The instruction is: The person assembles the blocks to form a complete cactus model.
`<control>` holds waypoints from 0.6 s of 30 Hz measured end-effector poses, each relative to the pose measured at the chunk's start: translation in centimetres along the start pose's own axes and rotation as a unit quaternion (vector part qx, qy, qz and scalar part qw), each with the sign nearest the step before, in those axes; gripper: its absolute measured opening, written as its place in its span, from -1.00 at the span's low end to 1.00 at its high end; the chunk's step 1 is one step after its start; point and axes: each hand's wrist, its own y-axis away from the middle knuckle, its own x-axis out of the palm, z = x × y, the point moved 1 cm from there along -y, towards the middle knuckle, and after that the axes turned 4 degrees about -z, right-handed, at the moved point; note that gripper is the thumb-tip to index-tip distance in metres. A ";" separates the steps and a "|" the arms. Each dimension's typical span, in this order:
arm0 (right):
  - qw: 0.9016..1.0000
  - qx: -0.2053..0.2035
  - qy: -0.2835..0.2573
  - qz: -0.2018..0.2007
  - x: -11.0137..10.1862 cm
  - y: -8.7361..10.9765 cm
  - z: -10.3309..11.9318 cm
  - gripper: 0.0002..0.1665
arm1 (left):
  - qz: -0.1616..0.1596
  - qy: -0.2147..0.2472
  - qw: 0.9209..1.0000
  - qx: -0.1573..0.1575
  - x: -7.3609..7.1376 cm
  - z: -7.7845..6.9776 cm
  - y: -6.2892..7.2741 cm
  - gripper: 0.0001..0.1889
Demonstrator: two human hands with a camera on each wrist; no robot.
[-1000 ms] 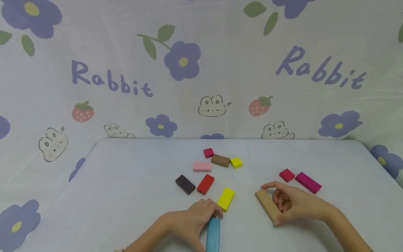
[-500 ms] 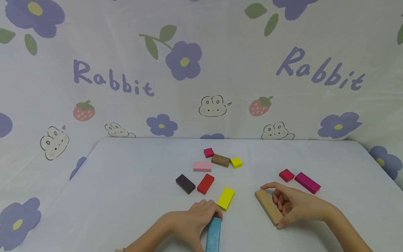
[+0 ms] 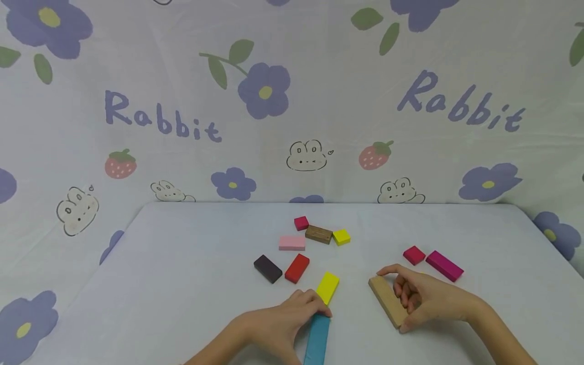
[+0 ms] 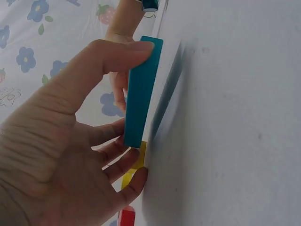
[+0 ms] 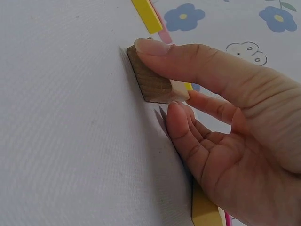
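My left hand (image 3: 280, 322) holds a long blue block (image 3: 318, 338) by its two ends, thumb at the near end and fingers at the far end. In the left wrist view the blue block (image 4: 141, 96) casts a shadow beside it on the white surface, apparently raised off it. To the right, my right hand (image 3: 435, 296) pinches a tan wooden block (image 3: 387, 302) lengthwise between thumb and index finger, the other fingers curled in. A yellow block (image 3: 328, 287) lies just beyond the left fingertips.
On the white table (image 3: 182, 284), farther back, lie red (image 3: 297, 268), dark brown (image 3: 267, 268), pink (image 3: 292, 243) and wood-grain (image 3: 319, 234) blocks, plus a small yellow block (image 3: 341, 237). A magenta block (image 3: 444, 265) lies behind my right hand. Another yellow block (image 5: 204, 207) sits under it.
My left hand and the blue block have shifted slightly to the right, and the block's far end now sits nearer the yellow block. My right hand and the tan block have barely moved.
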 end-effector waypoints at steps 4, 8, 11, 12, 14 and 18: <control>1.000 0.002 0.009 -0.008 0.2 -0.3 -0.1 0.10 | -0.014 0.028 0.999 -0.010 0.1 -0.8 -0.2 -0.12; 0.999 0.003 0.030 -0.024 0.5 -0.5 -0.1 0.08 | -0.032 0.033 0.999 -0.011 0.3 -1.6 -0.6 -0.10; 0.999 0.001 0.040 -0.035 0.7 -0.7 0.0 0.07 | -0.050 0.036 0.998 -0.012 0.5 -1.9 -1.0 -0.08; 0.998 0.000 0.041 -0.038 0.7 -0.7 0.0 0.07 | -0.054 0.036 0.998 -0.012 0.6 -2.1 -1.1 -0.08; 0.998 -0.004 0.042 -0.044 0.8 -0.8 0.0 0.06 | -0.059 0.041 0.997 -0.011 0.8 -2.3 -1.4 -0.08; 0.998 -0.014 0.041 -0.053 1.1 -1.0 -0.1 0.05 | -0.064 0.052 0.997 -0.008 1.2 -2.7 -1.8 -0.09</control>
